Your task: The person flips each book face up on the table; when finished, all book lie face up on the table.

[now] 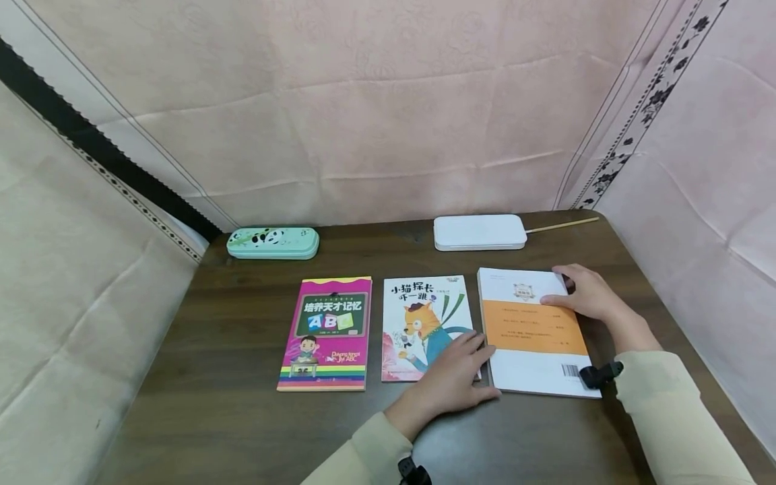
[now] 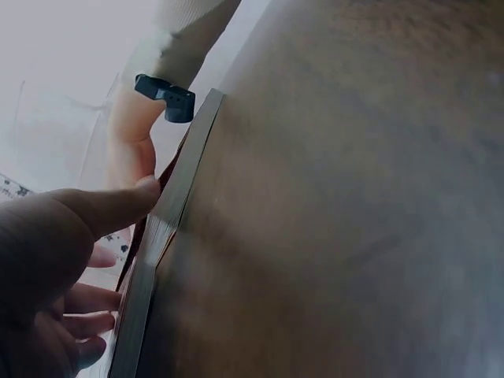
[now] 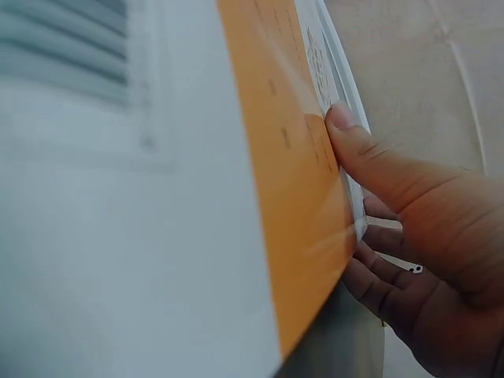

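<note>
A white book with an orange band (image 1: pixel 536 327) lies on the table with a barcode at its lower right. My right hand (image 1: pixel 588 293) grips its upper right edge, thumb on the cover; the right wrist view shows the thumb (image 3: pixel 370 153) on the cover and the other fingers along the edge. My left hand (image 1: pixel 451 377) rests at the book's lower left side, its fingers stretched toward that edge and over part of a cat picture book (image 1: pixel 424 316). In the left wrist view the left thumb (image 2: pixel 118 206) touches the book's edge, the other fingers (image 2: pixel 90 307) close by.
Farther left lies a pink book (image 1: pixel 330 367) with an ABC chalkboard. A mint panda case (image 1: pixel 273 243) and a white case (image 1: pixel 479 233) stand along the back of the brown table (image 1: pixel 212 377), a thin stick (image 1: pixel 564 224) beside the white case. Cloth walls (image 1: pixel 394 135) surround the table.
</note>
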The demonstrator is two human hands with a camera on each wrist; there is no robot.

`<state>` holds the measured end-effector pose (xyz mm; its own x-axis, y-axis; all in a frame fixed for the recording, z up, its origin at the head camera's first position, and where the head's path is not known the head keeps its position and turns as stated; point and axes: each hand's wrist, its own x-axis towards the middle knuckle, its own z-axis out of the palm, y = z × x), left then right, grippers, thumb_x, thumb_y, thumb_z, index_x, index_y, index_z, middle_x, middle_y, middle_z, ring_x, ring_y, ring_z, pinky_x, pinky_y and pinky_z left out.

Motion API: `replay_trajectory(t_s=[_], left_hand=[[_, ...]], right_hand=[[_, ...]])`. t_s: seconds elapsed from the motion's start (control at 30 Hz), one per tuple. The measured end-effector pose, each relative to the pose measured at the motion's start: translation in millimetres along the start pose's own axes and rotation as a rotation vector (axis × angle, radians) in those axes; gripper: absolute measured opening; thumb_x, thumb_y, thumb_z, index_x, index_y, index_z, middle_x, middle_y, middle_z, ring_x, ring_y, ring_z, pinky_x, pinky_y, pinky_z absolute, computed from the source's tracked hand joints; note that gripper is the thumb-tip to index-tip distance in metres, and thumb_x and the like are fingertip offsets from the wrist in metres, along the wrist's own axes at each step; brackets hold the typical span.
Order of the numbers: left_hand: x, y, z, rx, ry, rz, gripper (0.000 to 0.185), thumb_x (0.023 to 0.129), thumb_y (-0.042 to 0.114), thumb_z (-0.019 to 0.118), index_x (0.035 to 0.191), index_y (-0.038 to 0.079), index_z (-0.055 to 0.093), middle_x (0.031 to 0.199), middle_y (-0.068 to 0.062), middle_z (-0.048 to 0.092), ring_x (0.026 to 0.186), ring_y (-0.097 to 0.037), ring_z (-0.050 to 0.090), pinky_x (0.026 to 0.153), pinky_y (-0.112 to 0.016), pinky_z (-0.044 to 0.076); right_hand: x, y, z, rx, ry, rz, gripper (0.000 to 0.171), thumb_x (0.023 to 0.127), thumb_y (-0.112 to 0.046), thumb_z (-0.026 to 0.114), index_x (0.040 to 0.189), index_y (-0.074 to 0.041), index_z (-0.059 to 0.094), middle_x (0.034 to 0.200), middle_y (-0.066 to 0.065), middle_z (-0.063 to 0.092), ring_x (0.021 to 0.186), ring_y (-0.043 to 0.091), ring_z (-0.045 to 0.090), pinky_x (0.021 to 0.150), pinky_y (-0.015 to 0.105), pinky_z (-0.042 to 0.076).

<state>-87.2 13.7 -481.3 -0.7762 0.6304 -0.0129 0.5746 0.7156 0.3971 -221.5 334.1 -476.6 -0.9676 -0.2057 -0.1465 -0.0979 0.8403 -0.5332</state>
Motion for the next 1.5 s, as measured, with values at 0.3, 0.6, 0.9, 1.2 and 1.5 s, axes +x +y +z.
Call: replay_trajectory(t_s=[0.3,0.6,0.9,1.2,1.5], left_hand=[[3.8,7.9,6.4,0.01,-0.026,-0.029,0.073,0.089,0.051,0.075,0.147,0.013,0.054,0.159,-0.008,0.04,0.152,-0.019,0.025,0.121,-0.03,0.024],[2.8,3.5,8.4,0.005,-0.041,-0.025,0.079,0.09,0.048,0.074,0.15,0.004,0.048,0.16,-0.008,0.039,0.152,-0.016,0.021,0.121,-0.026,0.02],[2.8,3.1,7.7,-0.044,-0.053,-0.027,0.078,0.09,0.045,0.075,0.15,0.004,0.047,0.161,-0.008,0.036,0.153,-0.016,0.019,0.121,-0.027,0.021],[3.1,5.1,8.0,-0.057,-0.054,-0.041,0.082,0.09,0.046,0.076,0.152,0.003,0.043,0.162,-0.008,0.034,0.153,-0.016,0.018,0.122,-0.028,0.02],[3.7,7.6,9.4,0.007,0.021,-0.038,0.084,0.084,0.048,0.081,0.148,0.004,0.049,0.154,-0.007,0.047,0.149,-0.018,0.031,0.12,-0.03,0.026]], right_hand=[[-9.2,-0.6,-0.2,0.025,0.04,-0.005,0.093,0.087,-0.053,0.076,0.148,0.007,0.04,0.138,0.034,0.047,0.117,0.047,0.05,0.097,0.066,0.044],[-15.6,15.2,-5.5,0.159,0.198,-0.086,0.035,0.102,0.001,0.053,0.137,0.004,0.056,0.136,0.03,0.053,0.117,0.047,0.058,0.092,0.05,0.055],[-22.4,28.5,-15.2,0.21,0.236,-0.258,0.046,0.086,0.018,0.067,0.131,0.006,0.062,0.128,0.023,0.058,0.098,-0.015,0.051,0.083,0.002,0.044],[-31.3,29.4,-27.4,0.123,0.272,-0.248,0.052,0.083,0.007,0.079,0.132,-0.004,0.066,0.134,0.019,0.062,0.106,-0.011,0.05,0.083,0.002,0.04],[-34.2,37.2,-25.2,0.273,0.26,-0.322,0.049,0.085,0.012,0.074,0.131,0.003,0.06,0.135,0.022,0.059,0.1,-0.011,0.057,0.077,0.009,0.051]])
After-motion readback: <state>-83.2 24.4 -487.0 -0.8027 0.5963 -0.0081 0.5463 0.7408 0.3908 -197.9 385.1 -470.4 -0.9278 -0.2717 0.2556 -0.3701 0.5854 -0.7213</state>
